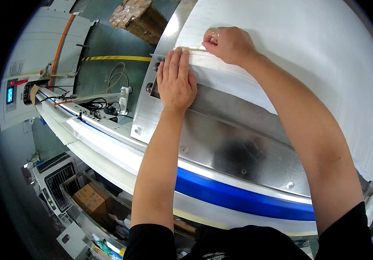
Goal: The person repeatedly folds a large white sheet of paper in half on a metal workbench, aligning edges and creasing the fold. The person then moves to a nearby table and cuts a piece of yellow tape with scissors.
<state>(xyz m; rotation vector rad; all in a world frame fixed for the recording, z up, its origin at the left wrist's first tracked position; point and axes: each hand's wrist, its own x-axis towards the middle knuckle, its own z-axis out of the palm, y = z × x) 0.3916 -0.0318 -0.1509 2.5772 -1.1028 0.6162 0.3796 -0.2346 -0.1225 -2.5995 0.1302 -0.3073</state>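
A large stack of thin white sheets (299, 52) lies on a metal worktop (234, 145), its layered edge showing on the near left side. My left hand (177, 82) rests by the stack's left corner, fingers stretched out and close together, fingertips at the sheet edges and palm over the metal. To its right, my right hand (229, 45) is closed on top of the stack near that edge, its fingers curled in. Something clear and shiny shows at its index finger. Whatever the curled fingers hold, if anything, is hidden.
A blue strip (238, 193) runs along the worktop's near edge. Leftward stands a white machine with a small screen (10, 94), cables and a long rail (104, 134). A taped carton (138, 19) is on the floor beyond. Lower left, a bin holds a cardboard box (92, 200).
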